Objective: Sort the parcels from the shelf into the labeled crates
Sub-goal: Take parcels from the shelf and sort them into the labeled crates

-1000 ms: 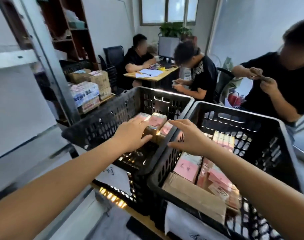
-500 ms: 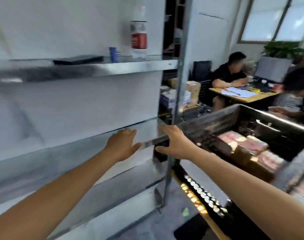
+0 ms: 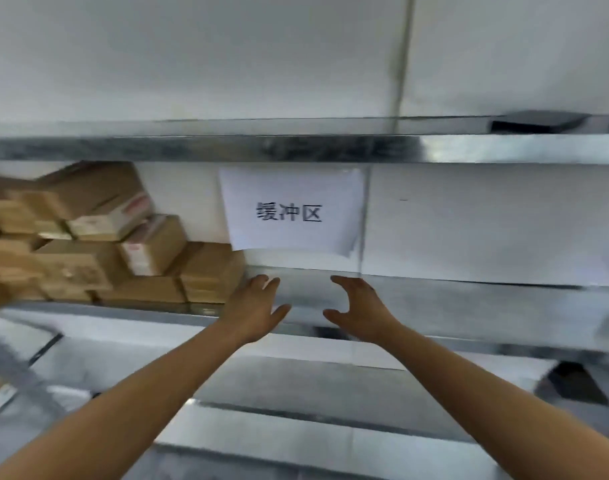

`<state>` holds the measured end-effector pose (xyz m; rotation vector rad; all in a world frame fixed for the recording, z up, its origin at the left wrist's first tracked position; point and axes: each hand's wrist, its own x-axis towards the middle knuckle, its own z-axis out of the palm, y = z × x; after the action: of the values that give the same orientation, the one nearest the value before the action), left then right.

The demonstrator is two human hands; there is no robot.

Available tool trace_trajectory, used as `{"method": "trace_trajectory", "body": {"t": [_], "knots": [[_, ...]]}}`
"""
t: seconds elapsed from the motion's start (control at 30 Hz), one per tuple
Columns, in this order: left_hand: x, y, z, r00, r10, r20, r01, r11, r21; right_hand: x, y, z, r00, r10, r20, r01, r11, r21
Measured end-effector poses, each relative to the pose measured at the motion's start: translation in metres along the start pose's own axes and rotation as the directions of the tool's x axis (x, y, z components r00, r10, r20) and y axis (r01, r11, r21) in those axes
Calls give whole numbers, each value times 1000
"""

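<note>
A pile of brown cardboard parcels point(image 3: 98, 244) is stacked at the left of a metal shelf point(image 3: 469, 306), some with white and red labels. My left hand point(image 3: 254, 308) reaches out over the shelf's front edge, fingers straight, just right of the nearest parcel point(image 3: 209, 275) and holding nothing. My right hand point(image 3: 356, 308) is beside it, fingers spread and lightly bent, empty too. The crates are out of view.
A white paper sign point(image 3: 291, 211) with printed characters hangs on the wall behind the shelf. Another metal shelf point(image 3: 296, 148) runs above, with a dark flat object point(image 3: 535, 121) at its right. A lower shelf point(image 3: 296, 393) carries a dark object point(image 3: 573, 384) at the right.
My view has swung left from the black crates to the shelf front. Both hands, empty, moved from over the crates to the shelf beside the parcel pile.
</note>
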<state>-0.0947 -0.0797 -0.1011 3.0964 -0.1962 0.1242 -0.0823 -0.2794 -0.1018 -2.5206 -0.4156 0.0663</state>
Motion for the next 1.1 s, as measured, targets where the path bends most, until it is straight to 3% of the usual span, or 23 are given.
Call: {"method": "trace_trajectory", "body": {"t": [0.27, 0.43, 0.6, 0.73, 1.1], "knots": [[-51, -121, -3, 933, -358, -44, 353, 931, -97, 75, -99, 72, 968, -160, 191, 140, 984, 112], [-43, -159, 8, 908, -419, 13, 418, 902, -112, 108, -128, 113, 960, -122, 253, 77, 981, 179], [12, -180, 26, 915, -392, 100, 404, 887, -223, 167, -137, 141, 946, -98, 308, 57, 989, 139], [68, -195, 38, 932, -318, 172, 352, 907, -232, 218, -128, 161, 961, -17, 274, -31, 985, 170], [139, -219, 63, 939, -299, 168, 331, 918, -218, 251, -119, 185, 973, 71, 219, -137, 943, 303]]}}
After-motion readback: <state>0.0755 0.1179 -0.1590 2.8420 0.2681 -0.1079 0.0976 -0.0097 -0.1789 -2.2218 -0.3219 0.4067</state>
